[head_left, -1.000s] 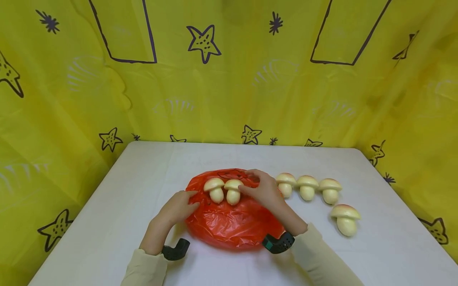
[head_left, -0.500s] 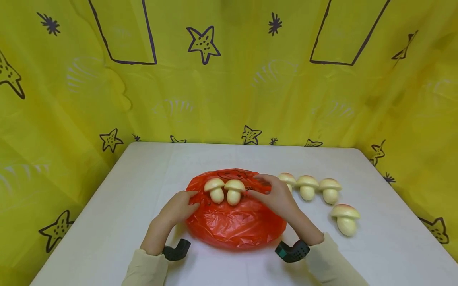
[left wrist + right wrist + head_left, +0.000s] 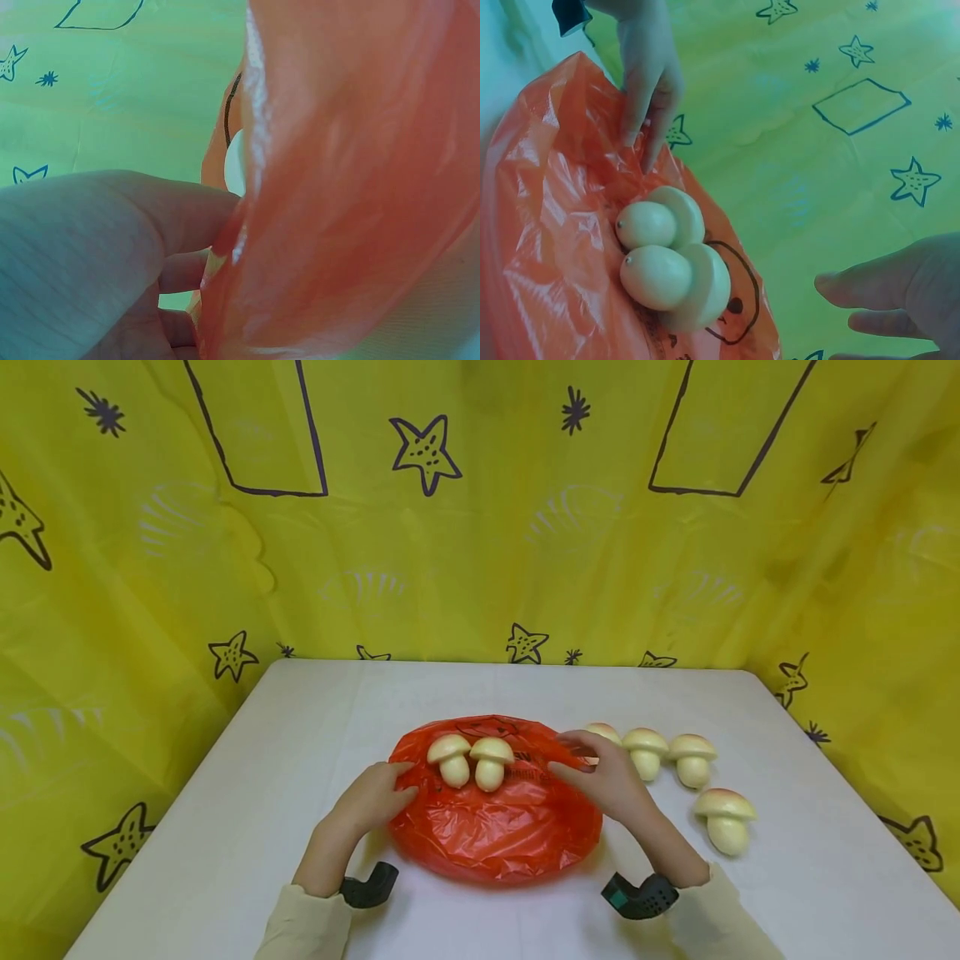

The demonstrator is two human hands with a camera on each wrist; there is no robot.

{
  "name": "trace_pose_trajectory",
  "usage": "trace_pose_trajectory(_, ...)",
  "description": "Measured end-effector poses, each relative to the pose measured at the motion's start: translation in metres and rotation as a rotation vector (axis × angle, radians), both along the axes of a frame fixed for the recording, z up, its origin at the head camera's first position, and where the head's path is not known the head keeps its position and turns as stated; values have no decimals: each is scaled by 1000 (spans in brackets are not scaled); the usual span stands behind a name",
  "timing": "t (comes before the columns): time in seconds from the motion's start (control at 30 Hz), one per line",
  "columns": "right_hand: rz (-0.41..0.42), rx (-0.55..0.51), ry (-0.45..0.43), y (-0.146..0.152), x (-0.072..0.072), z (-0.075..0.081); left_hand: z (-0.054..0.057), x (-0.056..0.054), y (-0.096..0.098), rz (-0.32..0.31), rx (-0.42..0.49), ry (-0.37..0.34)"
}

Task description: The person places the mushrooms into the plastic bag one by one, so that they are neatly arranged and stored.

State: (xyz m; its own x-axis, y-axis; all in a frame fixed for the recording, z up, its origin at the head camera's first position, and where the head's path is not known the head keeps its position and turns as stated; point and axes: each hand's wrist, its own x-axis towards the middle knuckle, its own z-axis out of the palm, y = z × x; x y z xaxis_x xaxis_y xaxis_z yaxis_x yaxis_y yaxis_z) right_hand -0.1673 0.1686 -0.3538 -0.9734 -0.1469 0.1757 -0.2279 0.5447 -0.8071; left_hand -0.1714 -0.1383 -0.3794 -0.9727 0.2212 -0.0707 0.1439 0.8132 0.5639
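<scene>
A red plastic bag (image 3: 491, 839), crinkled and printed in black, lies in the middle of the table. Two cream toy mushrooms (image 3: 491, 764) sit side by side on its upper part, stems pointing toward me. My left hand (image 3: 372, 797) pinches the bag's left edge; the left wrist view has its thumb (image 3: 187, 217) against the red film. Past the bag's right side, my right hand (image 3: 609, 778) hovers with fingers spread and nothing in them. It partly covers the nearest mushroom (image 3: 602, 732) of a row. In the right wrist view, that hand's fingertips (image 3: 829, 283) are apart from the bag.
To the right stand more toy mushrooms, two visible beside my hand (image 3: 692, 758) and one closer to me (image 3: 726, 821). The white table (image 3: 315, 710) is bordered by a yellow curtain (image 3: 480, 543) with star drawings at the back and both sides.
My right hand has let go of the right-hand mushroom on the bag and moved right, toward the row. The left hand has stayed at the bag's edge.
</scene>
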Motion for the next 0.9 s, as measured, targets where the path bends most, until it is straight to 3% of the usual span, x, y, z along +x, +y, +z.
trace_pose_trajectory(0.37,-39,-15,68,17,11,1,-1,0,0,1,-10,2)
trace_pose_trajectory(0.9,-116,38,80,50,19,-3,1,0,-1,-9,-10,13)
